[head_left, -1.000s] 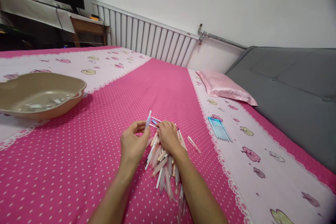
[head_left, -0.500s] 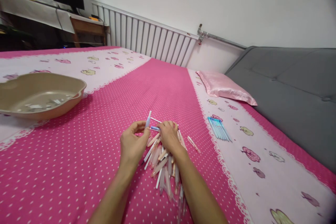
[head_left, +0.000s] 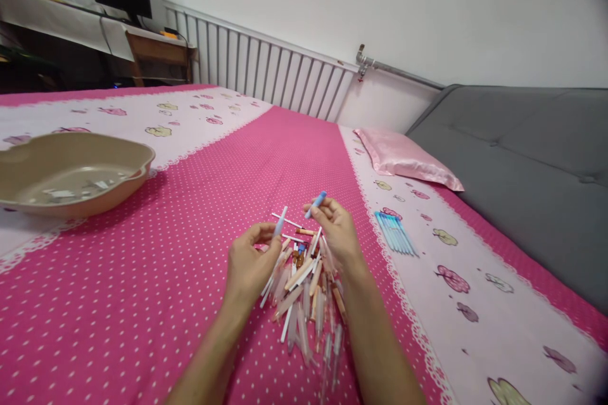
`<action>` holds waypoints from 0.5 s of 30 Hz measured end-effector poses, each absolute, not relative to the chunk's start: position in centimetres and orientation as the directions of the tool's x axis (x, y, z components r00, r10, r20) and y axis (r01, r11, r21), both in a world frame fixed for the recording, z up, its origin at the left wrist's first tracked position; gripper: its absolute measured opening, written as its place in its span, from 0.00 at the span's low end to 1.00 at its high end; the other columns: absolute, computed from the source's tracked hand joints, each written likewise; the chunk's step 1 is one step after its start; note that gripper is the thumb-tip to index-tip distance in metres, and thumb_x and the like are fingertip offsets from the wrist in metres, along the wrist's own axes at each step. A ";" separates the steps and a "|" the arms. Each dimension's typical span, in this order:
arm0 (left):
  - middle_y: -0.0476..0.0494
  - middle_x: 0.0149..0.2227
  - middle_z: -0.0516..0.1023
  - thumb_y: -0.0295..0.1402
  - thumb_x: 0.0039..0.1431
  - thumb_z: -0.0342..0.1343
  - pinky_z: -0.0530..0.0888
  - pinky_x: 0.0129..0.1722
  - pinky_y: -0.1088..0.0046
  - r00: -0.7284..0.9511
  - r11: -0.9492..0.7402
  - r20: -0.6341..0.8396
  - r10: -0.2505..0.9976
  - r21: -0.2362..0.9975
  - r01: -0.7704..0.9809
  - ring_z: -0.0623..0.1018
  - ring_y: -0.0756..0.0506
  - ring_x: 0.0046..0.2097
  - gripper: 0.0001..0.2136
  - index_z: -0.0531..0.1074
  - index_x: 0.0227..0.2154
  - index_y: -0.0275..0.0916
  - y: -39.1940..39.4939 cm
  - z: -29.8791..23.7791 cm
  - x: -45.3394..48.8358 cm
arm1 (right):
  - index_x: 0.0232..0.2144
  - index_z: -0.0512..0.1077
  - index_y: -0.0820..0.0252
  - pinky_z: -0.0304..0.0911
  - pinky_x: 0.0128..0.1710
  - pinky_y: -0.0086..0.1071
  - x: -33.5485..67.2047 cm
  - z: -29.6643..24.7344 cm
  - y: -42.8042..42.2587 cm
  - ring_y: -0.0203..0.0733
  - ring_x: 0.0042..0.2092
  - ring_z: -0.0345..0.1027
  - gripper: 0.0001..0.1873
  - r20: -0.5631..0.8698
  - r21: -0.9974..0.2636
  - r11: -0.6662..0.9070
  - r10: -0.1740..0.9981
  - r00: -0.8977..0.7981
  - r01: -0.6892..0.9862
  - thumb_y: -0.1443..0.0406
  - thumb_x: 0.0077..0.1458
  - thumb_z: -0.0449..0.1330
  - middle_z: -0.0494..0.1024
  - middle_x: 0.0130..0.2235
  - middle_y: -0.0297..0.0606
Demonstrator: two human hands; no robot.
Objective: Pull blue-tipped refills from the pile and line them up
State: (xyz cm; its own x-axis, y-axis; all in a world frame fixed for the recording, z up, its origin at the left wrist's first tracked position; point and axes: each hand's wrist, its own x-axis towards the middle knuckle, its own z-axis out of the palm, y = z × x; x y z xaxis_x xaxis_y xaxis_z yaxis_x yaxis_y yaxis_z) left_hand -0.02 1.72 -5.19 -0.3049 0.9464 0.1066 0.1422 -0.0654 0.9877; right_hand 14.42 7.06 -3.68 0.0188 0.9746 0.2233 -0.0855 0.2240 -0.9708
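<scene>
My left hand (head_left: 253, 261) pinches a pale blue pen barrel (head_left: 280, 221) whose white end points up. In my right hand (head_left: 338, 231), a short blue pen part (head_left: 315, 204), perhaps a cap or barrel piece, is held between thumb and fingers, raised above the bed. The two held parts are apart. Between and below my hands lies a heap of loose pen parts (head_left: 294, 294): clear and pinkish barrels, white refills, peach and brown pieces. A small dark blue piece (head_left: 302, 247) sits among them. My right hand and forearm hide part of the heap.
A row of light blue pens (head_left: 397, 234) lies to the right. At left stands a beige basin (head_left: 118, 161) with small white pieces inside. A pink pillow (head_left: 408, 161) rests near the grey headboard (head_left: 517, 145). Pink dotted bedding (head_left: 190, 253) spreads underneath everything.
My right hand has lifted from the heap, moving up and right with the blue part in its fingers. My left hand has shifted slightly right, still holding the pale blue barrel.
</scene>
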 end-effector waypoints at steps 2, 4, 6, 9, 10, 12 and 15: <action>0.42 0.32 0.78 0.37 0.45 0.57 0.71 0.33 0.71 -0.246 -0.080 0.112 0.963 0.987 0.138 0.76 0.45 0.33 0.13 0.74 0.32 0.35 1.7 -5.3 0.3 | 0.38 0.66 0.59 0.68 0.41 0.40 14.6 -2.5 6.2 0.40 0.37 0.72 0.15 0.221 -0.964 0.222 0.975 0.024 -0.145 0.61 0.47 0.62 0.78 0.33 0.37; 0.43 0.32 0.79 0.36 0.46 0.56 0.71 0.33 0.71 -0.185 -0.105 0.129 0.974 0.985 0.134 0.76 0.45 0.33 0.11 0.75 0.32 0.36 1.6 -5.4 0.6 | 0.44 0.63 0.58 0.69 0.41 0.41 14.6 -1.7 5.5 0.41 0.37 0.73 0.21 0.240 -0.955 0.244 0.970 0.040 -0.169 0.62 0.48 0.62 0.78 0.34 0.37; 0.44 0.31 0.79 0.35 0.47 0.55 0.71 0.33 0.72 -0.143 -0.123 0.143 0.979 0.982 0.140 0.76 0.46 0.33 0.10 0.75 0.31 0.37 1.5 -5.4 0.9 | 0.50 0.60 0.56 0.69 0.42 0.42 14.5 -1.3 5.1 0.41 0.38 0.73 0.26 0.277 -0.945 0.281 0.960 0.049 -0.167 0.62 0.49 0.62 0.78 0.35 0.37; 0.45 0.31 0.79 0.34 0.47 0.54 0.70 0.33 0.72 -0.129 -0.129 0.155 0.980 0.974 0.189 0.76 0.46 0.33 0.09 0.76 0.31 0.37 1.4 -5.3 1.2 | 0.55 0.57 0.54 0.69 0.42 0.41 14.4 -1.3 5.0 0.41 0.38 0.73 0.30 0.324 -0.934 0.325 0.946 0.031 -0.148 0.62 0.50 0.61 0.78 0.37 0.37; 0.45 0.31 0.79 0.34 0.47 0.54 0.70 0.32 0.72 -0.126 -0.129 0.157 0.980 0.969 0.209 0.76 0.46 0.33 0.10 0.76 0.31 0.37 1.3 -5.3 1.2 | 0.56 0.57 0.53 0.69 0.42 0.41 14.4 -1.3 4.9 0.40 0.38 0.73 0.30 0.333 -0.932 0.332 0.943 0.022 -0.144 0.63 0.51 0.60 0.78 0.37 0.37; 0.45 0.31 0.79 0.34 0.48 0.54 0.69 0.32 0.72 -0.112 -0.132 0.162 0.980 0.963 0.234 0.76 0.45 0.33 0.10 0.76 0.32 0.37 1.3 -5.3 1.3 | 0.56 0.57 0.53 0.69 0.42 0.40 14.3 -1.3 4.9 0.40 0.38 0.73 0.29 0.347 -0.928 0.344 0.938 0.004 -0.143 0.64 0.52 0.60 0.78 0.37 0.36; 0.45 0.32 0.79 0.34 0.49 0.53 0.69 0.32 0.72 -0.095 -0.140 0.168 0.981 0.958 0.249 0.76 0.45 0.33 0.10 0.76 0.33 0.38 1.3 -5.3 1.3 | 0.54 0.59 0.53 0.68 0.43 0.38 14.2 -1.2 4.8 0.39 0.38 0.73 0.27 0.361 -0.924 0.354 0.932 -0.025 -0.146 0.65 0.52 0.59 0.78 0.36 0.36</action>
